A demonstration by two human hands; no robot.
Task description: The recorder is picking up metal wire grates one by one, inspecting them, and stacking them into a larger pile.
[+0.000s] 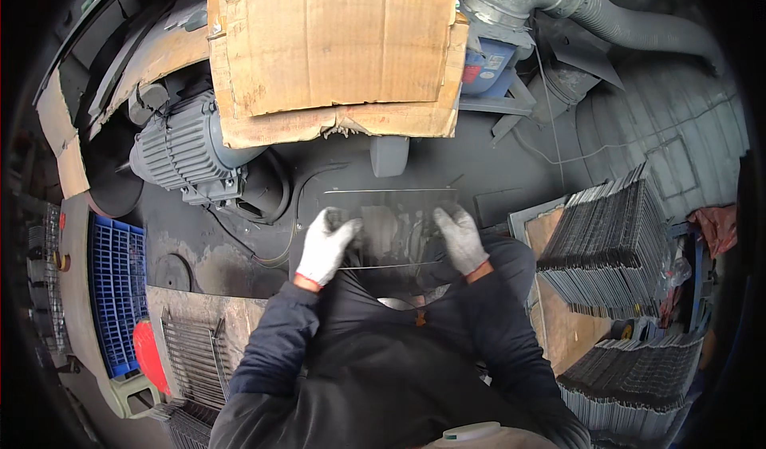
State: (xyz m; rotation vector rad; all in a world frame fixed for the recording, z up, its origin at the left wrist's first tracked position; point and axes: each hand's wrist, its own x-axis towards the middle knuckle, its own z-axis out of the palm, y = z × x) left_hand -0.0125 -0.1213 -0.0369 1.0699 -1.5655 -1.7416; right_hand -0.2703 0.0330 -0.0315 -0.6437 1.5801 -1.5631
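Observation:
Both of my hands wear pale work gloves with red cuffs. Between them, above my lap, is a thin, dark, shiny rectangular plate (391,227) with bright long edges. My left hand (325,244) grips its left end, thumb over the upper face and the other fingers mostly hidden. At the opposite end my right hand (461,238) closes on the plate in the same way, its fingertips dark with dirt. Streaky light patches show on the plate's face. Whether it is metal or glass, I cannot tell.
Cardboard sheets (335,50) cover a machine ahead. A grey electric motor (179,146) stands left of it, a ducted blower (488,66) right. Stacked dark plates (598,238) stand on my right, with another stack (630,377) nearer. Metal racks (195,353) and a blue plastic crate (118,289) are left.

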